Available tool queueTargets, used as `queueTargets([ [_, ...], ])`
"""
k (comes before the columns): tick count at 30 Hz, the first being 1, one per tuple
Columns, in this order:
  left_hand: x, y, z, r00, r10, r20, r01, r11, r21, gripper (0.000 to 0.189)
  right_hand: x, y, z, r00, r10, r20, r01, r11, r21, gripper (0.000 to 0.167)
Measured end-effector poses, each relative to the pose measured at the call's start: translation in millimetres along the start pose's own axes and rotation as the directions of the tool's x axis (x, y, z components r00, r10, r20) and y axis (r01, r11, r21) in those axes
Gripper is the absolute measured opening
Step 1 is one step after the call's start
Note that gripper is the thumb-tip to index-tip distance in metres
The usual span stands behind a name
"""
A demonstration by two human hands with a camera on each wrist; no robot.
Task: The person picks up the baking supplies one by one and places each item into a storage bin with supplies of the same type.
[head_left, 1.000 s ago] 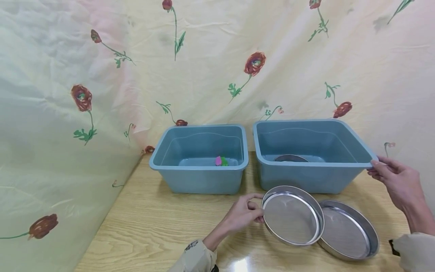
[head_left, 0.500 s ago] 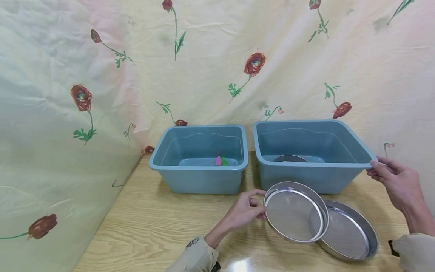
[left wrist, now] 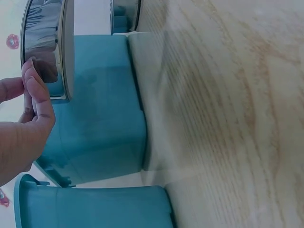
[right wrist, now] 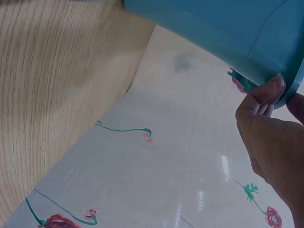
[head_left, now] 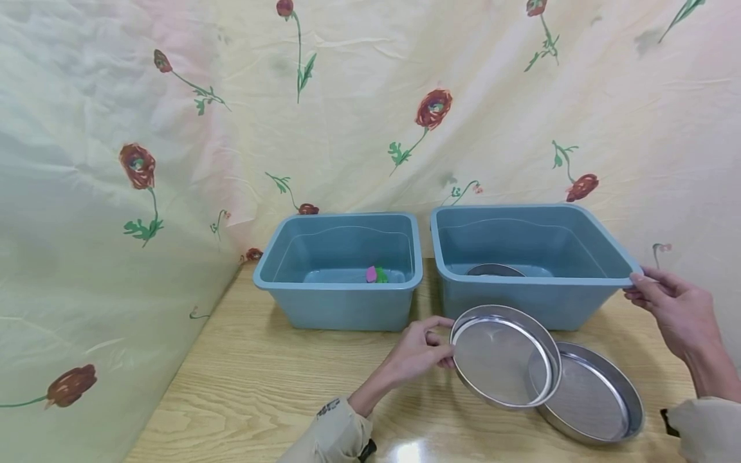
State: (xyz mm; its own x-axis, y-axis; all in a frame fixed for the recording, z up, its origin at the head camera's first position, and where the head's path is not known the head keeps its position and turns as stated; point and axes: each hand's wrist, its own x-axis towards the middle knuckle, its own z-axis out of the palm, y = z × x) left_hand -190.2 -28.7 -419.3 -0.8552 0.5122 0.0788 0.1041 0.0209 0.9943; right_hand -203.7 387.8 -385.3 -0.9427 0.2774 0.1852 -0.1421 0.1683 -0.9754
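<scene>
My left hand (head_left: 413,354) pinches the left edge of a round metal sieve (head_left: 500,360), which is tilted and raised above the table in front of the right bin. In the left wrist view, thumb and fingers grip the shiny side wall of the sieve (left wrist: 45,42). A second sieve (head_left: 590,392) lies on the table, partly covered by the first in the head view. My right hand (head_left: 680,308) holds the front right corner of the right blue bin (head_left: 521,302) by its rim. Inside that bin rests another round metal piece (head_left: 495,269), mostly hidden by the front wall.
To the left stands another blue bin (head_left: 347,308) with a small pink and green item (head_left: 376,275) inside. Both bins sit on a wooden table (head_left: 260,399) against a flowered cloth (head_left: 347,128). The cloth also covers the left side.
My left hand has lifted the sieve slightly away from me and a little to the right. The right hand stays at the bin's corner.
</scene>
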Motion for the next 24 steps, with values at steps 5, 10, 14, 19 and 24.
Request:
queueTargets([
  [5, 4.3, 5.5, -0.9, 1.000, 0.026, 0.007, -0.026, 0.999, 0.019, 0.040, -0.1, 0, 0, 1.000, 0.003, -0.005, -0.003, 1.000, -0.017, 0.023],
  [10, 8.1, 11.6, -1.8, 1.000, 0.026, 0.013, -0.026, 0.999, 0.025, 0.040, 0.4, 1, 0, 1.000, 0.000, 0.001, 0.000, 1.000, -0.004, 0.024],
  [14, 10.0, 14.5, -2.8, 0.999, 0.031, 0.026, -0.032, 0.999, 0.030, 0.040, 1.2, 1, 0, 1.000, -0.007, 0.007, 0.007, 1.000, 0.002, 0.025],
  [19, 11.0, 18.9, -5.2, 0.999, 0.041, 0.022, -0.041, 0.999, 0.017, 0.040, 1.8, 1, 1, 1.000, -0.009, 0.003, 0.009, 1.000, 0.024, 0.026],
  [24, 11.8, 23.7, -7.1, 0.999, 0.033, 0.024, -0.034, 0.999, 0.008, 0.039, 1.3, 1, 1, 1.000, -0.013, 0.002, 0.013, 1.000, 0.019, 0.026],
])
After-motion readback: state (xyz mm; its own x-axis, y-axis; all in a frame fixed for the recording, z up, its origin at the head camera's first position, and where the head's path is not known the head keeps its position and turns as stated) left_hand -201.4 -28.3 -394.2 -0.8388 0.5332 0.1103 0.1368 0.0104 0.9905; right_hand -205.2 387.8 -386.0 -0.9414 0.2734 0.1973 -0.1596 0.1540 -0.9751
